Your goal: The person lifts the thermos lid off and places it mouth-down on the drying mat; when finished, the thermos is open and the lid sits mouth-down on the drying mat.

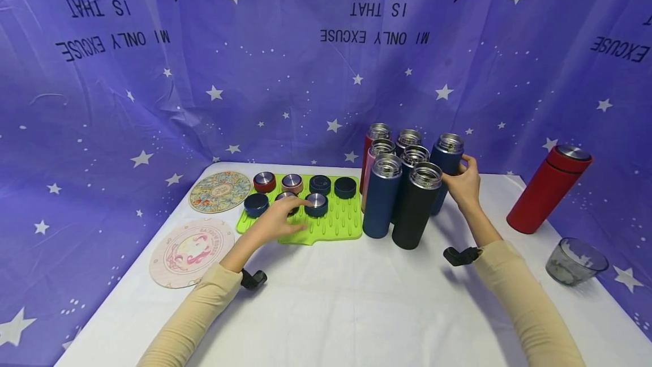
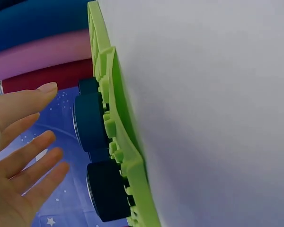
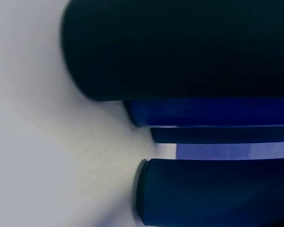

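My left hand (image 1: 277,221) hovers over the lids on a green drying mat (image 1: 351,225), fingers spread and holding nothing. Its fingertips are close to a blue lid with a steel top (image 1: 316,204) and overlap a dark lid (image 1: 286,197). In the left wrist view, the fingers (image 2: 26,172) stand apart from the lids' (image 2: 90,123) tops. My right hand (image 1: 464,183) grips an uncapped dark blue thermos bottle (image 1: 448,149) near its top, from the right side. That bottle (image 3: 217,191) appears low in the right wrist view, beneath a black bottle (image 3: 180,47).
Several open bottles stand close together, with a blue one (image 1: 379,203) and a black one (image 1: 415,214) in front. A capped red thermos (image 1: 545,191) and a glass cup (image 1: 575,262) are at right. Two round coasters, one patterned (image 1: 221,191) and one pink (image 1: 191,254), lie at left.
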A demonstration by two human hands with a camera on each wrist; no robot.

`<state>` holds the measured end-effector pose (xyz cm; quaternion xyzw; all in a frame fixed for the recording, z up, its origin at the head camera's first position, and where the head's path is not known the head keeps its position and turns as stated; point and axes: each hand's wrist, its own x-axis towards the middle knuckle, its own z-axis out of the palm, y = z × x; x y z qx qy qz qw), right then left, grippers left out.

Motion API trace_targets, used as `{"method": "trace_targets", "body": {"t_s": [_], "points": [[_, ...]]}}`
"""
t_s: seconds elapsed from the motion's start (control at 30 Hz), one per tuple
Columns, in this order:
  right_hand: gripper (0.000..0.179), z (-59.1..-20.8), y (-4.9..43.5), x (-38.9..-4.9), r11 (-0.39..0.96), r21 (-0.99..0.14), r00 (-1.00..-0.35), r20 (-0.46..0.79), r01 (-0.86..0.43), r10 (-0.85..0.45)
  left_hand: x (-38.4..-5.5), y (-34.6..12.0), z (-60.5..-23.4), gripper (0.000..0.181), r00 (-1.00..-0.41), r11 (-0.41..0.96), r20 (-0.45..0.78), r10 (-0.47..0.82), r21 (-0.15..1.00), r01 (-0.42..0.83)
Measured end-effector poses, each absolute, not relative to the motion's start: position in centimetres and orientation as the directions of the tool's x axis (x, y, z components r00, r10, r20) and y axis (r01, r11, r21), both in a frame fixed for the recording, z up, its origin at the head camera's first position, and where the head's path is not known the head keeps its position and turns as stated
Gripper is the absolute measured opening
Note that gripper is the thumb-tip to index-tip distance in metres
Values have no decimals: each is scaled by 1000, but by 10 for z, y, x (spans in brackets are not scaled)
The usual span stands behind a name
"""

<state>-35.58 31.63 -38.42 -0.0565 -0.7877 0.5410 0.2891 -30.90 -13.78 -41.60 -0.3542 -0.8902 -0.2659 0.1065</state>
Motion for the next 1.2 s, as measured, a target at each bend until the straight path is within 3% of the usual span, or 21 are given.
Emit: {"method": "trace_targets", "body": {"t_s": [0.3, 0.73, 0.93, 1.2], "points": [[68, -390, 318, -356, 474, -851, -831, 423, -227, 361, -293, -157, -424, 55, -750, 619, 328, 573, 426, 660], [77, -391, 332, -333, 492, -846, -906, 355, -208, 228, -292, -177, -428, 57, -782, 659, 242, 575, 429, 617], [82, -390, 344, -312, 486, -855, -913, 332, -184, 237, -295, -180, -430, 57, -779, 662, 215, 589, 423, 618], [75, -383, 359, -280, 492, -852, -885, 360, -182, 296, -297, -180, -429, 57, -786, 673, 185, 590, 424, 606]]}}
